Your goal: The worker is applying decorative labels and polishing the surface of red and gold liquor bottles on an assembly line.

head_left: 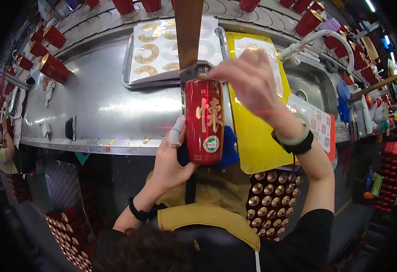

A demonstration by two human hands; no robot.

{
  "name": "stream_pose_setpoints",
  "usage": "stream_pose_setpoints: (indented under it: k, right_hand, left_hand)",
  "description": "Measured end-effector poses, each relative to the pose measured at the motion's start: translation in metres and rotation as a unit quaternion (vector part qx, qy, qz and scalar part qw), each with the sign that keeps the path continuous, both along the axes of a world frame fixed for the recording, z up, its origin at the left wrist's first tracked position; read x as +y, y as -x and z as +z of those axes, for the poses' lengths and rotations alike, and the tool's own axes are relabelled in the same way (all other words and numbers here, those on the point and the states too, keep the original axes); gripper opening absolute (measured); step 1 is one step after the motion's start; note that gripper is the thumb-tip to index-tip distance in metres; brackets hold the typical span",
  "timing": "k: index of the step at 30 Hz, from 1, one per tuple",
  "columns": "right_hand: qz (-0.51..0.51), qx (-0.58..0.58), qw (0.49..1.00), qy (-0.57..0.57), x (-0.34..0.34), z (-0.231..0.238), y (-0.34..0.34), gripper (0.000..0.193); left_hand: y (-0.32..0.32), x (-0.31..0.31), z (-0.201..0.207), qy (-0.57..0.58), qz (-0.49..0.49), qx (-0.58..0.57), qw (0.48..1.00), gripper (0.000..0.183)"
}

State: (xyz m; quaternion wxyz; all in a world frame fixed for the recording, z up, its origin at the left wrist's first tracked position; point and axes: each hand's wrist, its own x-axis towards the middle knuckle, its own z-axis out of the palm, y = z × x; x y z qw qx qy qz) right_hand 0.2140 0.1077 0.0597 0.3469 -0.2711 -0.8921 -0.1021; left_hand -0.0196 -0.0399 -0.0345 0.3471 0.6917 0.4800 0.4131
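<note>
Upright in front of me is a glossy red bottle (198, 118) with gold lettering and a round green-and-white label near its base. My left hand (170, 163) is closed around its lower left side, and a white wrap covers one finger. By the metal fixture (202, 69) at the bottle's neck hovers my right hand (250, 81). Motion smears its fingers, which point left toward the neck; whether they touch it I cannot tell. Behind the bottle lies a metal tray (127, 68) bearing a white sheet of gold C-shaped stickers (147, 53).
A wooden post (189, 31) rises behind the bottle. To the right are a yellow board (248, 145), a sink (318, 86) with a white faucet (350, 47), and a printed sheet (314, 120). Red containers (54, 68) stand along the far conveyor and counter. Several gold-topped pieces (271, 199) sit below.
</note>
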Motion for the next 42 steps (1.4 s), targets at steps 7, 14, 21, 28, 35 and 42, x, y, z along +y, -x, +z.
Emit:
stream_pose_setpoints:
  k: [7,14,21,28,35,42]
  right_hand:
    - [0.105,0.087,0.978,0.156,-0.066,-0.033,0.003,0.019]
    - [0.213,0.024,0.976,-0.041,-0.075,-0.061,-0.017,0.027]
    - [-0.008,0.108,0.993,0.048,-0.022,-0.047,-0.024,0.026]
    - [0.116,0.024,0.985,0.126,-0.068,-0.039,0.007,0.033]
    - [0.044,-0.074,0.994,-0.069,-0.038,-0.014,0.011,0.029]
    - [0.081,0.089,0.990,0.069,-0.048,-0.031,0.009,0.027]
  left_hand:
    - [-0.004,0.007,0.010,-0.026,-0.047,0.061,0.997,0.102]
    - [0.002,0.000,0.001,-0.007,-0.048,0.033,0.998,0.110]
    - [0.000,0.006,0.006,-0.007,-0.057,0.066,0.996,0.110]
    - [-0.001,0.007,-0.003,-0.032,-0.049,0.074,0.996,0.109]
    - [-0.003,-0.002,0.007,-0.053,-0.023,0.050,0.997,0.100]
    - [0.003,-0.010,0.002,-0.017,-0.028,0.052,0.998,0.107]
